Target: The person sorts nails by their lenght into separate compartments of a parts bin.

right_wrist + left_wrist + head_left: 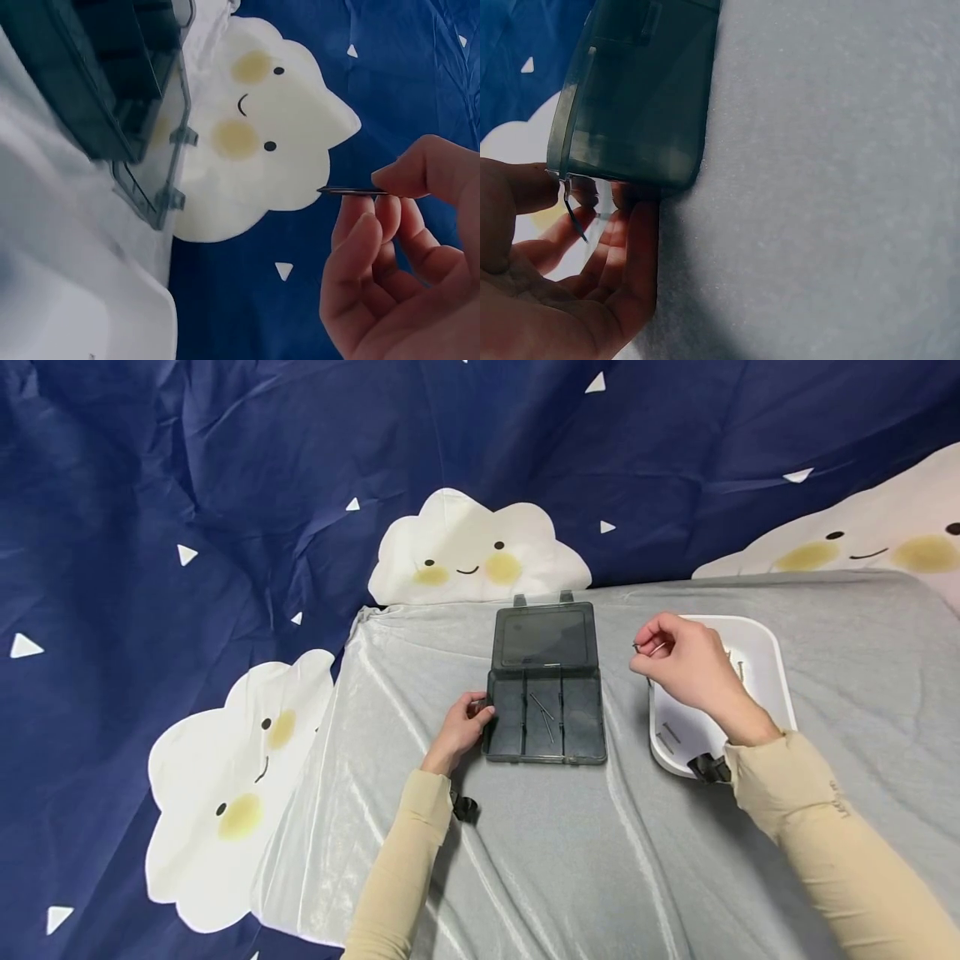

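Note:
A dark translucent compartment box (507,718) lies on the grey cloth with its lid (544,637) folded back. Thin nails (542,706) lie in its middle compartment. At the box's left side, my left hand (459,727) grips the edge; in the left wrist view the thumb meets the rim and curled fingers sit against the wall. Over the left part of a white tray (772,668), my right hand (690,664) pinches a thin dark nail (345,190) between thumb and fingers, its pointed end sticking out. More nails (670,733) lie in the tray.
Grey cloth (555,843) covers the table beneath the box and tray. A dark blue curtain (300,443) with white clouds hangs behind and at the left. The tray's raised rim stands to the right of the box, with a strip of cloth between them.

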### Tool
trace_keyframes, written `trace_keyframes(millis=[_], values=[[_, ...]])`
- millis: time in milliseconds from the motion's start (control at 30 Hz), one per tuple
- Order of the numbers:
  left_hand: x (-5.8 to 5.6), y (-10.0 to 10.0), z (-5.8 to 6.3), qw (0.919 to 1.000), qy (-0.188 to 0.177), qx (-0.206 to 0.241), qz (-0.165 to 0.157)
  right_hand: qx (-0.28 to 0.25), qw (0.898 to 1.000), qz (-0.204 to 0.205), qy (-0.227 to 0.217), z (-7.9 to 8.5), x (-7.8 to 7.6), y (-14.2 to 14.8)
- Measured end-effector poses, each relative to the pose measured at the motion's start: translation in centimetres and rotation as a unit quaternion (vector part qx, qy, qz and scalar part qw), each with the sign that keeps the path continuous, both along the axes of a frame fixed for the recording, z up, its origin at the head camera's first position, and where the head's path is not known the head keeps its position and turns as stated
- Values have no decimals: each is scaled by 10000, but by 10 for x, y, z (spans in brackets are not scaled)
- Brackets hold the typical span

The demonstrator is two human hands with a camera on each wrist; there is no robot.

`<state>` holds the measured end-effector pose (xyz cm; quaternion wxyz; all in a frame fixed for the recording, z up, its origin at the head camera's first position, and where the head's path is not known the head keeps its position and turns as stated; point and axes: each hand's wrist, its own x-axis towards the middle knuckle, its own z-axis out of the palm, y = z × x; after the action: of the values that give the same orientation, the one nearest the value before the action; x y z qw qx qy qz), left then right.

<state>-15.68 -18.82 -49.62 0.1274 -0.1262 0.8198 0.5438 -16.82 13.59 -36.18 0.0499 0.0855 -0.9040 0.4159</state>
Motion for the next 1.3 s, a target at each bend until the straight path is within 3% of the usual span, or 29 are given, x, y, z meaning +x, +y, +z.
trace_keyframes(millis=[300, 567, 1000, 1300], values=[[1, 0, 0, 10000, 17, -8, 8, -600, 9969, 427, -262, -15, -2, -16], [0, 0, 0, 10000, -8, 3, -12, -1025, 9920, 510, -532, -26, -2, -31], [0, 0, -1, 10000, -30, 22, -21, -1438, 9818, 833, -920, -49, 3, -57], [0, -1, 0, 10000, -30, -20, -50, -1316, 9809, 976, -1045, -62, 10, -72]])
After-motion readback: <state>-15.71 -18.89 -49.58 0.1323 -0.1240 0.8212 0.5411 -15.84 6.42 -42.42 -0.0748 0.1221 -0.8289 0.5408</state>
